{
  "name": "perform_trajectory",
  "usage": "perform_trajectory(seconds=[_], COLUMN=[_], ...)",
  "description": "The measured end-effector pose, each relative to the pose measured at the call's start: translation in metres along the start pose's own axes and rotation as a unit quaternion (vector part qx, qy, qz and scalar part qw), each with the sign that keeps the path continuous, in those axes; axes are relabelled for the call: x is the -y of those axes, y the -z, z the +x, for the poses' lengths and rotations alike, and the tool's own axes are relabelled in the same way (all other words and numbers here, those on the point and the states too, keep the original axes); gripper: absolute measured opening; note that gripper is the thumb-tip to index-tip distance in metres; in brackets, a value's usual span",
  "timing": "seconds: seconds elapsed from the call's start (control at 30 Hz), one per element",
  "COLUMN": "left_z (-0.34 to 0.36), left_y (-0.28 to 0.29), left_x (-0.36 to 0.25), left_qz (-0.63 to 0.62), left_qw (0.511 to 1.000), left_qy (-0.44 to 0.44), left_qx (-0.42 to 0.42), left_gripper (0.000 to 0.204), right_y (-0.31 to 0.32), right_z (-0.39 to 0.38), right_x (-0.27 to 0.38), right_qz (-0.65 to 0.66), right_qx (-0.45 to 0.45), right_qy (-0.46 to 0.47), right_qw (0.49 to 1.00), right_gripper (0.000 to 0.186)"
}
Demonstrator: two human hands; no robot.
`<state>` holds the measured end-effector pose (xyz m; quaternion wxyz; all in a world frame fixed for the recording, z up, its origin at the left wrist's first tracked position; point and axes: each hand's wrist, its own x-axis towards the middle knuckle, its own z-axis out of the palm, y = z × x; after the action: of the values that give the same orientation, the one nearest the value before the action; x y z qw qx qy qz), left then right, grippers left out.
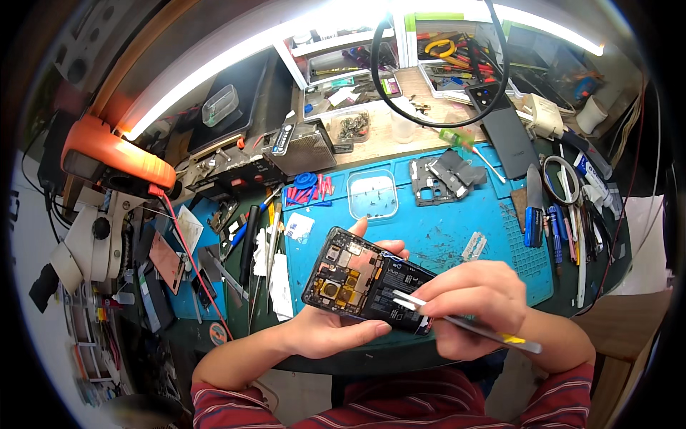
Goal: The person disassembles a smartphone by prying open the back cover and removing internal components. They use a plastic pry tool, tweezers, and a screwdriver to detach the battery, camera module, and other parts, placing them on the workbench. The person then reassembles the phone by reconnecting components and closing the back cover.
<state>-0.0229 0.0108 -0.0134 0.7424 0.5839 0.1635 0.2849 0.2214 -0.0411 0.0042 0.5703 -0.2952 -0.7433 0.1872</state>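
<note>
My left hand (332, 334) is closed round an opened smartphone (344, 280), with the thumb along its near edge and fingertips showing past the far edge. The phone lies tilted, its circuit board and camera modules bare at the left end and a black battery (394, 279) toward the right. In my right hand (475, 304) is a pair of metal tweezers (468, 329). Their tips are over the battery; whether they touch it I cannot tell. The phone's right end is partly hidden behind my right hand.
On the blue mat stand a clear tray of small screws (372, 194), removed phone covers (443, 179) and a perforated metal stencil (474, 246). A dark phone back (506, 136) lies farther right. Screwdrivers (556, 232) crowd the right side; an orange multimeter (118, 157) stands left.
</note>
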Motion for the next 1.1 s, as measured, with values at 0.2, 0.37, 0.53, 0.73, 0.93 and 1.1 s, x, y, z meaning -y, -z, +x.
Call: perform_trajectory(seconds=[0.2,0.37,0.53,0.73,0.93,1.1], left_z=[-0.001,0.000,0.001,0.001,0.000,-0.003], left_y=[0.000,0.000,0.000,0.008,0.005,0.003], left_x=[0.001,0.002,0.003,0.007,0.005,0.008], left_qz=[-0.001,0.010,0.008,-0.008,-0.003,-0.002], left_qw=[1.000,1.000,1.000,0.998,0.999,1.000], left_qy=[-0.003,-0.005,-0.010,-0.035,-0.020,-0.023], left_qx=[-0.005,-0.003,-0.003,0.048,0.028,0.014], left_gripper=[0.121,0.120,0.120,0.112,0.118,0.121], right_y=[-0.013,-0.016,-0.017,-0.021,-0.024,-0.028], right_z=[-0.001,-0.002,-0.002,0.002,0.000,-0.002], right_x=[-0.005,-0.006,-0.005,0.002,0.002,0.006], right_qz=[0.028,0.025,0.033,0.016,0.004,-0.017], right_qx=[0.084,0.085,0.082,0.070,0.057,0.041], right_qy=[0.015,0.005,-0.007,-0.025,-0.018,-0.014], right_qw=[0.996,0.996,0.996,0.997,0.998,0.999], right_gripper=[0.034,0.035,0.032,0.025,0.024,0.026])
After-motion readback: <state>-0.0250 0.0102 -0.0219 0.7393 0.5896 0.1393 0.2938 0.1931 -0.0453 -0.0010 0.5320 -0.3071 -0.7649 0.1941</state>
